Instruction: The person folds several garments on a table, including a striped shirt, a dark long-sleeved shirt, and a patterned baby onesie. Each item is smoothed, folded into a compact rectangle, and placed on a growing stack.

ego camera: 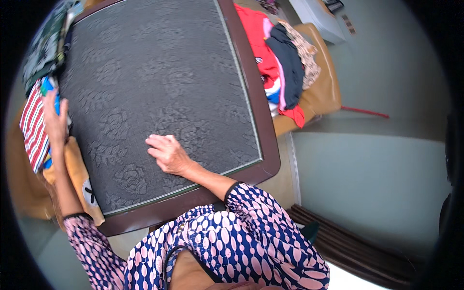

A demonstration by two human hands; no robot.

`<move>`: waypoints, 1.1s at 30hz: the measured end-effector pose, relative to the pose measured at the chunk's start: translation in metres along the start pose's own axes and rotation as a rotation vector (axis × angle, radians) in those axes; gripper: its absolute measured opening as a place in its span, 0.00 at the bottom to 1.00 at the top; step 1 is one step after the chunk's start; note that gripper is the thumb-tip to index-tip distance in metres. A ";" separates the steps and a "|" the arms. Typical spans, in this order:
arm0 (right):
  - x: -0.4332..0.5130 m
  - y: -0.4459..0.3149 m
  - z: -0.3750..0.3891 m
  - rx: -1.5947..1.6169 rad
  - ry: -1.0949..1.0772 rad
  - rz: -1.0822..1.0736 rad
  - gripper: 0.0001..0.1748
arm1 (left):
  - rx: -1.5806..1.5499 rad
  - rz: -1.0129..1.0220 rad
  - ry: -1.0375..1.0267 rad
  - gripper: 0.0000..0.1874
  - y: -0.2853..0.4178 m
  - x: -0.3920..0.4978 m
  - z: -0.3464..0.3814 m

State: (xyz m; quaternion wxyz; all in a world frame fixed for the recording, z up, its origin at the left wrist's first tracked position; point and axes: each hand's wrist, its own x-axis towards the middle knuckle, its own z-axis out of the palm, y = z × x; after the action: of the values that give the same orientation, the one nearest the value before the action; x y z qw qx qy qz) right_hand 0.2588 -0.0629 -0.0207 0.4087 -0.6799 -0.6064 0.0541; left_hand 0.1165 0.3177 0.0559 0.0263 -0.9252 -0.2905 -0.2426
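Observation:
My left hand (56, 123) lies at the table's left side with its fingers spread over folded clothes. Beneath and beside it is a red-and-white striped garment (33, 125), with blue and green cloth (50, 86) showing near the fingertips. A yellow-orange folded cloth (78, 165) with a white and black patch lies along the forearm. My right hand (168, 154) rests on the dark, flower-embossed tabletop cover (174, 79), fingers loosely bent and a little apart, holding nothing. Its palm is hidden.
Dark green patterned folded clothes (47, 47) are stacked farther up on the left. To the right, a tan padded seat (328, 83) bears a heap with a red garment (255, 43), a black garment (286, 67) and a leopard-print cloth (306, 58). A brown wooden rim (259, 108) borders the table.

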 end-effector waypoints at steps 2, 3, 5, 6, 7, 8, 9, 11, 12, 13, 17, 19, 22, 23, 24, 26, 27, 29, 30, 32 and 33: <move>0.002 -0.004 -0.001 0.033 0.014 -0.002 0.15 | -0.254 0.058 -0.069 0.25 0.087 -0.013 0.015; 0.002 -0.004 -0.001 0.039 0.030 -0.004 0.14 | -0.281 0.075 -0.096 0.25 0.129 -0.020 0.027; 0.004 -0.005 0.000 0.073 0.038 -0.015 0.13 | -0.319 0.017 -0.250 0.26 0.189 -0.031 0.056; 0.005 -0.005 0.002 0.092 0.020 -0.015 0.13 | -0.286 -0.016 -0.316 0.27 0.215 -0.031 0.068; 0.008 -0.007 0.000 0.107 0.108 -0.057 0.11 | -0.250 -0.042 -0.387 0.28 0.240 -0.028 0.076; 0.002 -0.004 0.004 0.150 0.018 -0.040 0.09 | -0.149 -0.086 -0.458 0.30 0.264 -0.026 0.079; -0.006 -0.001 0.006 0.187 -0.065 -0.022 0.07 | -0.051 -0.121 -0.522 0.31 0.284 -0.023 0.086; -0.018 -0.005 -0.028 0.370 0.029 0.010 0.04 | 0.116 -0.108 -0.391 0.32 0.296 -0.033 0.112; -0.032 0.001 -0.049 0.413 0.073 0.062 0.04 | 0.125 -0.107 -0.383 0.31 0.301 -0.035 0.118; -0.043 0.007 -0.073 0.468 0.118 0.101 0.04 | 0.150 -0.114 -0.369 0.31 0.300 -0.034 0.118; -0.073 0.076 -0.204 0.394 0.365 0.454 0.04 | 0.164 -0.117 -0.355 0.30 0.293 -0.034 0.108; -0.101 0.144 -0.235 0.356 0.629 0.642 0.05 | 0.163 -0.119 -0.349 0.29 0.293 -0.034 0.106; -0.161 0.257 -0.266 -0.104 0.704 0.942 0.15 | 0.154 -0.122 -0.337 0.29 0.295 -0.034 0.109; -0.178 0.282 -0.272 -0.261 0.659 1.024 0.20 | 0.139 -0.123 -0.335 0.29 0.296 -0.035 0.110; -0.183 0.293 -0.278 -0.388 0.615 1.015 0.25 | 0.129 -0.126 -0.331 0.29 0.295 -0.036 0.109; -0.188 0.313 -0.281 -0.544 0.540 1.020 0.34 | 0.133 -0.138 -0.331 0.29 0.293 -0.036 0.109; -0.185 0.317 -0.282 -0.595 0.497 1.018 0.33 | 0.123 -0.141 -0.324 0.29 0.293 -0.037 0.107; -0.179 0.326 -0.286 -0.697 0.410 1.010 0.31 | 0.105 -0.145 -0.313 0.29 0.292 -0.038 0.105; -0.186 0.336 -0.289 -0.726 0.365 0.981 0.24 | 0.092 -0.139 -0.306 0.29 0.293 -0.038 0.106; -0.194 0.354 -0.297 -0.698 0.367 0.956 0.14 | 0.079 -0.143 -0.301 0.29 0.292 -0.038 0.107; -0.195 0.358 -0.300 -0.671 0.374 0.944 0.12 | 0.074 -0.149 -0.298 0.29 0.292 -0.040 0.106</move>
State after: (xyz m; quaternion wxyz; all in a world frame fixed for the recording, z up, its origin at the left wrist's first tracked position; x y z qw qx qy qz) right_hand 0.6582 -0.3542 -0.1277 0.2037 -0.9650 -0.1413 -0.0853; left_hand 0.2946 0.0747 -0.0291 -0.0010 -0.9253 -0.3676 -0.0930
